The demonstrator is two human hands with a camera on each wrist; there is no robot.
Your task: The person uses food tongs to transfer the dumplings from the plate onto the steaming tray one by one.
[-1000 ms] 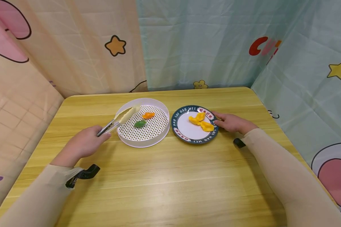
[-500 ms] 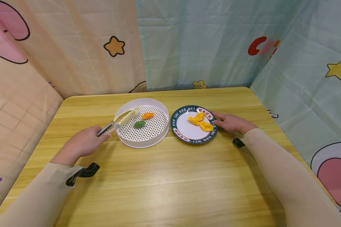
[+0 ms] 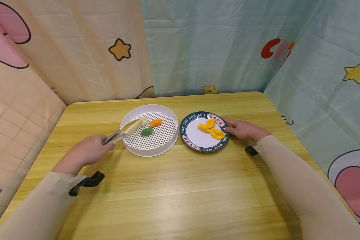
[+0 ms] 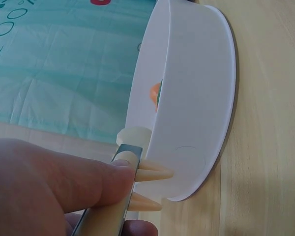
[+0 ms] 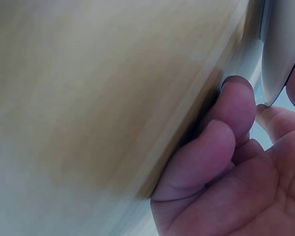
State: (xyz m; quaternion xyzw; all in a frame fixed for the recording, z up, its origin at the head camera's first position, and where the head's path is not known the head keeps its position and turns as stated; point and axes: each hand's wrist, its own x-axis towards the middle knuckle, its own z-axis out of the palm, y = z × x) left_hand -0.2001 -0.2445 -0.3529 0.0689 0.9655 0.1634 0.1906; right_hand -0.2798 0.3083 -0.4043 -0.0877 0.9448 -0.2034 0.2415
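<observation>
My left hand (image 3: 88, 151) grips a pair of tongs (image 4: 123, 177) with metal handles and cream-coloured ends. Their tips reach over the left side of a round, lilac-white perforated steamer tray (image 3: 160, 149). On the tray's dotted floor lie an orange dumpling-shaped piece (image 3: 155, 123) and a green one (image 3: 147, 131), just right of the tongs. A plate (image 3: 195, 133) with a dark lettered rim stands right of the tray and bears several yellow dumpling-shaped pieces (image 3: 217, 134). My right hand (image 3: 244, 130) pinches the plate's right rim, thumb above and index finger beneath, its other fingers curled by the table.
Both dishes stand towards the back of a wooden table (image 3: 180, 190). Behind it and at both sides hang printed curtains (image 3: 228, 50). A black camera mount (image 3: 91, 180) juts from the left wrist, another (image 3: 251, 151) from the right.
The tongs' tips have dipped slightly towards the tray's floor, closer to the green piece. My right hand and the plate hold still; the whole view shifts a little.
</observation>
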